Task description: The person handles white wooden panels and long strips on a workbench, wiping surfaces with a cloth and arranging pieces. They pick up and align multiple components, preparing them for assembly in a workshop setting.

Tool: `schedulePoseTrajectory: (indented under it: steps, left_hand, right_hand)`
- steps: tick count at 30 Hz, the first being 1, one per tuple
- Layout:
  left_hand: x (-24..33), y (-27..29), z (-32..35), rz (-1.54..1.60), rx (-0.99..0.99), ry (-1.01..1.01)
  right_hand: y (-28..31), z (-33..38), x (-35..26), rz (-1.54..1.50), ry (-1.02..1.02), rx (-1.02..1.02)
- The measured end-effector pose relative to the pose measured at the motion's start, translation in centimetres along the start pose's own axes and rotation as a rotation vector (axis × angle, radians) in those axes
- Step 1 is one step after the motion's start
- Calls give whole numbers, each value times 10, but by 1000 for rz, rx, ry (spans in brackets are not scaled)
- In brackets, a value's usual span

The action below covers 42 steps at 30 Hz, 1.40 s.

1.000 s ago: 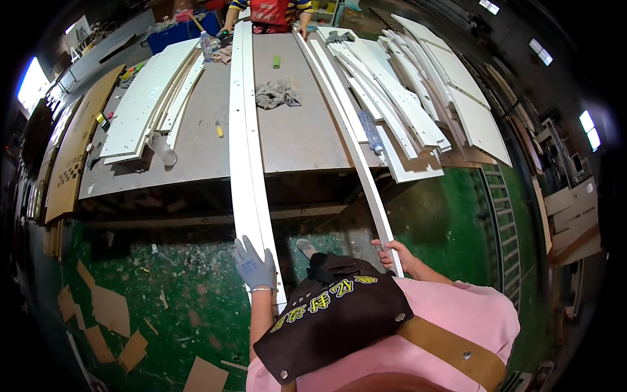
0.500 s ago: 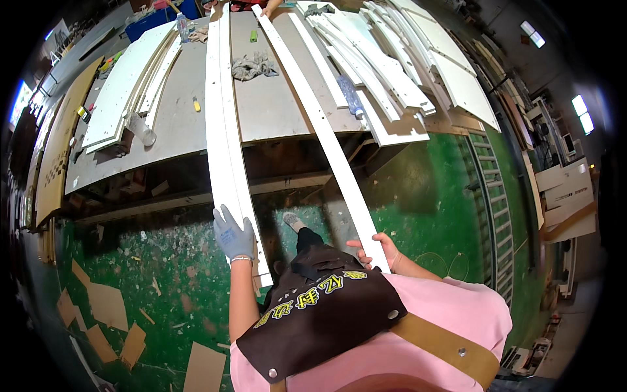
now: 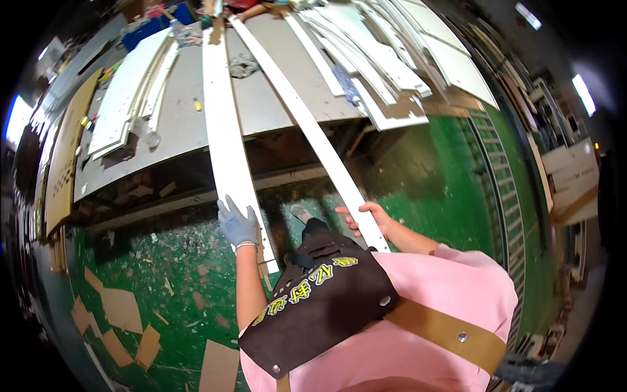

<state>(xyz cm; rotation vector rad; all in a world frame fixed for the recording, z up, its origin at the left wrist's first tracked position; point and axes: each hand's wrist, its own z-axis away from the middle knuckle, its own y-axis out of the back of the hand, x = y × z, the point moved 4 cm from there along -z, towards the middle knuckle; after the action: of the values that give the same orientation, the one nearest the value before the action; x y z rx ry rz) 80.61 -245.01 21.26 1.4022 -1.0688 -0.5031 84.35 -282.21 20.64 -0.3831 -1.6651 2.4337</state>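
Note:
My left hand [image 3: 238, 224], in a grey glove, lies on the near end of a long white board [image 3: 225, 130], its fingers spread over the top face. This board reaches from the far side of the table out past the near edge. Bare, my right hand [image 3: 367, 220] grips the near end of a narrower white strip [image 3: 320, 140], thumb on top and fingers beneath. The strip slants away to the left, and its far end lies close to that of the board. Another person's hand [image 3: 250, 13] is at the far end of the strip.
A grey cloth [image 3: 243, 65] and a yellow-handled tool [image 3: 197, 104] lie on the table [image 3: 176, 130]. White panels are stacked left [image 3: 127, 98] and right [image 3: 392, 59]. A ladder [image 3: 503, 176] lies on the green floor at right; cardboard scraps [image 3: 121, 310] litter the lower left.
The strip's far end has shifted left toward the board, along with the other person's hand. My hands stay at the near ends. The whole view has turned slightly.

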Motion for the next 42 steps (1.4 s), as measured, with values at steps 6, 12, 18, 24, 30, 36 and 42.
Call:
schedulePoseTrajectory:
  steps: [6, 12, 18, 24, 30, 36, 42]
  left_hand:
    - [4, 9, -1, 27, -12, 35]
    - [3, 8, 1, 38, -21, 59]
    - [2, 7, 1, 9, -13, 65]
    - [4, 13, 1, 38, -14, 75]
    - [8, 12, 4, 20, -57, 83]
    - [-2, 7, 3, 32, -25, 107]
    - [1, 14, 3, 69, 18, 67]
  right_hand:
    - [18, 0, 1, 57, 10, 147]
    - [15, 3, 4, 69, 22, 181]
    - [13, 2, 2, 76, 19, 188]
    - [17, 2, 2, 91, 2, 176]
    - [26, 8, 3, 168, 83, 226]
    - [29, 5, -1, 155, 70, 272]
    - [34, 4, 5, 118, 76, 275]
